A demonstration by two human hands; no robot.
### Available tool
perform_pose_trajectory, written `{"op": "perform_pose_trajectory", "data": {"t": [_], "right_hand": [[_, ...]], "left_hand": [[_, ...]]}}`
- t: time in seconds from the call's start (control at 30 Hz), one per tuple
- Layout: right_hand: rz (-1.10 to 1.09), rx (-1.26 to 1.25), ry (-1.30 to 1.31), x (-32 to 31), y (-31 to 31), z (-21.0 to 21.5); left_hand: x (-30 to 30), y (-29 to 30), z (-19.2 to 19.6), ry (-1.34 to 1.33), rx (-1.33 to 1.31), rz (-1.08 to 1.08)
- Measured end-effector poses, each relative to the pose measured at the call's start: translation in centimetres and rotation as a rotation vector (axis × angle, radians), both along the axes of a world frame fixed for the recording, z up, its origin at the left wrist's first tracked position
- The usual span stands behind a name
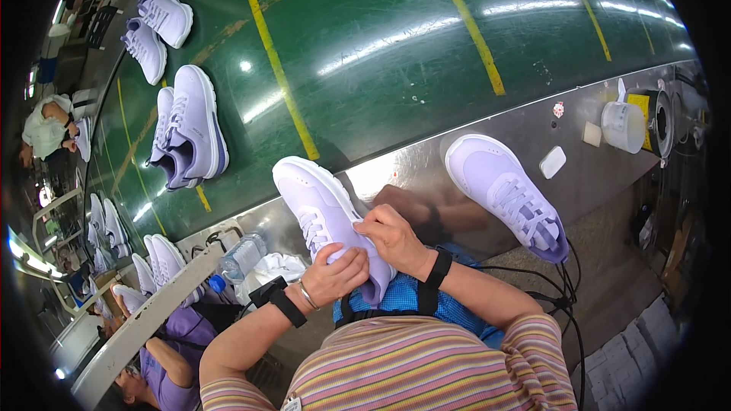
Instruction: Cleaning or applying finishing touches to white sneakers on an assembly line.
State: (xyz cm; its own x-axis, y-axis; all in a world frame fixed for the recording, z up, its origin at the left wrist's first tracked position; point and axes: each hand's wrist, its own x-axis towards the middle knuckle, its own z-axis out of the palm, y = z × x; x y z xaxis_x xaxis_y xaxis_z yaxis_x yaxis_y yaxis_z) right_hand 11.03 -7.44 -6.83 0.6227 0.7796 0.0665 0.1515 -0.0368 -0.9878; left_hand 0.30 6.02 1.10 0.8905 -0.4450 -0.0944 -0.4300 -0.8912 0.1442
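A lavender sneaker (316, 202) with a white sole lies in front of me, its toe pointing away over the metal ledge. My left hand (335, 274) is wrapped over its laced upper near the collar, fingers curled on it. Against the sole edge on its right side, my right hand (392, 240) is closed in a pinch. Whatever may sit between those fingertips is hidden. To the right, a second lavender sneaker (499, 190) rests on the ledge, untouched, toe away from me, laces tied across its tongue.
Beyond the metal ledge (415, 148) runs a green conveyor belt (381, 53) with yellow lines, carrying paired sneakers (190, 125) at left. A white tub (623, 125) and a white block (553, 162) stand at right. A water bottle (244, 255) and co-workers (179, 358) are at left.
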Motion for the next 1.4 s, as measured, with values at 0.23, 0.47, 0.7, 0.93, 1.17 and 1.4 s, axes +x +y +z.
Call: {"op": "perform_pose_trajectory", "data": {"t": [0.23, 0.47, 0.7, 0.93, 1.17, 1.4], "right_hand": [[0.126, -0.059, 0.018, 1.1, -2.6, 1.4], [0.027, -0.187, 0.393, 4.1, -2.4, 2.6], [-0.005, 0.059, 0.051, 0.5, 2.0, 1.1], [0.139, -0.007, -0.111, 0.7, -1.3, 0.8], [-0.075, -0.05, 0.189, 0.1, -0.6, 1.6], [0.303, -0.141, -0.038, 0.4, -3.4, 2.7]], "left_hand": [[0.2, 0.0, 0.2, 0.017, -0.008, -0.023], [-0.9, 0.1, 0.5, -0.024, 0.001, 0.007], [-2.2, 0.2, 0.1, -0.076, 0.019, 0.033], [-2.7, 0.2, -0.1, -0.11, 0.014, 0.034], [-3.2, 0.1, -0.2, -0.105, -0.004, 0.076], [-2.9, 0.2, -0.1, -0.103, 0.005, 0.055]]}}
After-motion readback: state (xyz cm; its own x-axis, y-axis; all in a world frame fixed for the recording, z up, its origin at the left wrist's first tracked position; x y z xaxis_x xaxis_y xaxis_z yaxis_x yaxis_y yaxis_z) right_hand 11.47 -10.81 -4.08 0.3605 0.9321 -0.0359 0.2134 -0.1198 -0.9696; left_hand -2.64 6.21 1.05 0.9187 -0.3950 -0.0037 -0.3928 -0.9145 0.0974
